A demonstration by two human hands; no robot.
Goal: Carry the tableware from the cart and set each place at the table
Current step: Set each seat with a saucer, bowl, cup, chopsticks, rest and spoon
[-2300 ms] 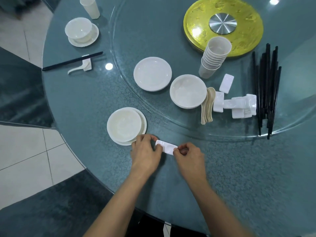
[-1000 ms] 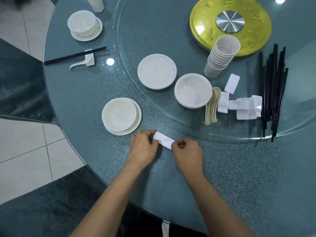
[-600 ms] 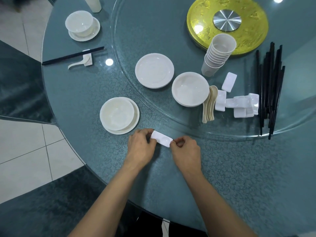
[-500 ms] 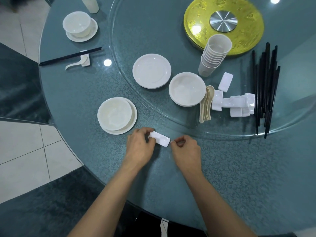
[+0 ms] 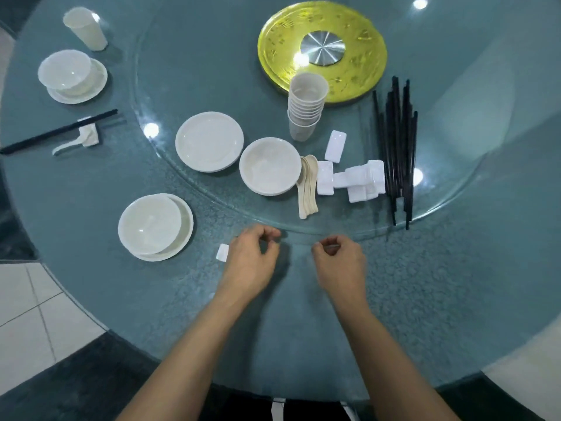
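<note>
Teal patterned glass filling the frame: looking down on a round table (image 5: 455, 299), with a clear glass turntable (image 5: 197, 56) lying over its upper centre. Weighing the risks first: reaching up from lower centre across the turntable's near rim, likely dragging a wrist on it and setting it turning, carrying the stock out of reach. Reaching left, likely clipping the bowl on its plate (image 5: 148, 226), sitting left of centre just beside the left hand (image 5: 252, 262). Hovering that hand and the right hand (image 5: 338, 264) side by side at lower centre, fingers on both loosely curled and gripping nothing. Leaving the chopstick rest (image 5: 222, 253) flat on the table between the left hand and the plate, partly hidden, so not telling whether touching; possibly knocking it askew when lifting away. Not yet showing chopsticks, spoon or cup at this place. Noting on the turntable a yellow disc (image 5: 358, 56) at top centre, black chopsticks (image 5: 397, 141) bundled at right, a spare plate (image 5: 209, 141) and spare bowl (image 5: 270, 165) at centre, stacked cups (image 5: 306, 107) above them, spoons (image 5: 308, 186) and piled rests (image 5: 355, 177) between bowl and chopsticks. Spotting a finished setting (image 5: 69, 75) at upper left. Finding only the rim lying between hands and spoons.
</note>
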